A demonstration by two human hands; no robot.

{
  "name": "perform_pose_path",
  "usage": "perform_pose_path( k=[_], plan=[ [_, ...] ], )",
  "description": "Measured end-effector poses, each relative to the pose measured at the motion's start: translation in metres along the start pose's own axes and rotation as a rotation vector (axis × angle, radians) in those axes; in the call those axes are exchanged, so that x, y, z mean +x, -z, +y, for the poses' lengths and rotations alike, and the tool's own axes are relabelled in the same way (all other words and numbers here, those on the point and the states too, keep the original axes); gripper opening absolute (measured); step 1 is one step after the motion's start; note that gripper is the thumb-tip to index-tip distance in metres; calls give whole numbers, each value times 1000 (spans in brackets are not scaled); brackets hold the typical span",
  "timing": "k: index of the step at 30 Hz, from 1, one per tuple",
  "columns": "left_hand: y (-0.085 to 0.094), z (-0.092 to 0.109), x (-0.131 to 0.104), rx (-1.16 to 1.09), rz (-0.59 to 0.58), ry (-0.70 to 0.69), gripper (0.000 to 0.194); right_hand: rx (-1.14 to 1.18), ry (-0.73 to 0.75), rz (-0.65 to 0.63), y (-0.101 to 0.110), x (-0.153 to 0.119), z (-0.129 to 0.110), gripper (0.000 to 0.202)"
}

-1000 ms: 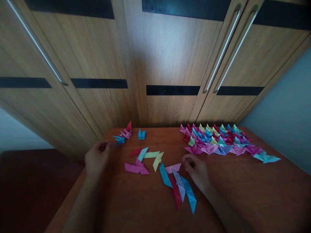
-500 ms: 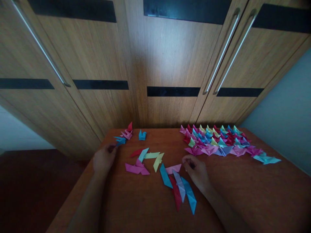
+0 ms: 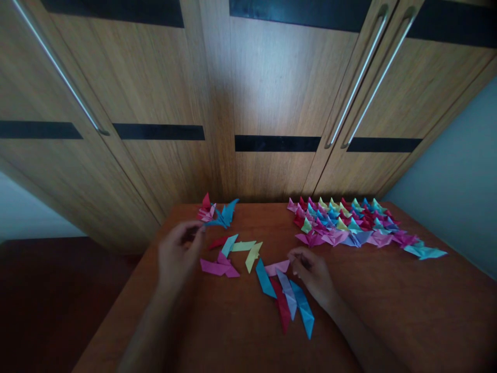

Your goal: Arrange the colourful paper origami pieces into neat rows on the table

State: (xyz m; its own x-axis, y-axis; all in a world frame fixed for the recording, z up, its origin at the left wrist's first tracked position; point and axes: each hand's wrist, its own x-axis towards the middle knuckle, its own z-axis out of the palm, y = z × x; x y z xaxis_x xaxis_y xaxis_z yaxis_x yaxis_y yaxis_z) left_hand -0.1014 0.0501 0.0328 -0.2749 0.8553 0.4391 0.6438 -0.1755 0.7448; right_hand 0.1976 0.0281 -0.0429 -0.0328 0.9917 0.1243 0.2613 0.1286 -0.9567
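My left hand (image 3: 180,254) pinches the near-left tip of a blue origami crane (image 3: 217,221) at the back left of the table. Its far side overlaps another blue folded paper (image 3: 229,211), and I cannot tell the two apart cleanly. Just behind are a pink paper crane (image 3: 206,212) and a red one (image 3: 205,199). My right hand (image 3: 312,272) rests with curled, closed fingers beside the end of a pink folded strip (image 3: 276,268); whatever the fingertips hold, if anything, is hidden.
Folded strips lie mid-table, among them a magenta one (image 3: 219,267), a yellow one (image 3: 253,257) and a red one (image 3: 282,305). Rows of colourful paper cranes (image 3: 341,223) fill the back right. A wooden cabinet (image 3: 272,93) stands behind the table (image 3: 217,331).
My left hand has moved right with the blue crane, bringing it up against the other blue paper. The right hand has stayed nearly in place.
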Motion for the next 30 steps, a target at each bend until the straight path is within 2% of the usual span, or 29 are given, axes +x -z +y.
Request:
perform_pose_path(
  k=[3, 6, 8, 10, 13, 18, 22, 26, 30],
  plan=[
    [-26, 19, -20, -93, -248, -154, 11, 256, -99, -79, 0, -2, -2, 35],
    [-46, 34, -41, -194, -405, -263, 12, 466, -183, -149, -1, -2, -2, 47],
    [-55, 39, -50, -259, -458, -338, 14, 550, -230, -189, -1, -1, 0, 54],
    [-62, 39, -56, -300, -459, -404, 16, 589, -253, -221, -1, -1, 1, 56],
    [-66, 38, -58, -320, -442, -436, 19, 559, -233, -237, 0, -2, 0, 46],
    [-64, 39, -60, -338, -511, -379, 24, 392, -208, -180, 0, -3, -7, 32],
    [-67, 39, -64, -263, -548, -218, 20, 298, -163, -136, -1, -3, -8, 29],
    [-76, 36, -66, -291, -525, -87, 30, 284, -140, -119, -2, -4, -8, 36],
    [-79, 36, -64, -354, -674, 36, 15, 267, -129, -147, -3, -5, -6, 38]
  ],
)
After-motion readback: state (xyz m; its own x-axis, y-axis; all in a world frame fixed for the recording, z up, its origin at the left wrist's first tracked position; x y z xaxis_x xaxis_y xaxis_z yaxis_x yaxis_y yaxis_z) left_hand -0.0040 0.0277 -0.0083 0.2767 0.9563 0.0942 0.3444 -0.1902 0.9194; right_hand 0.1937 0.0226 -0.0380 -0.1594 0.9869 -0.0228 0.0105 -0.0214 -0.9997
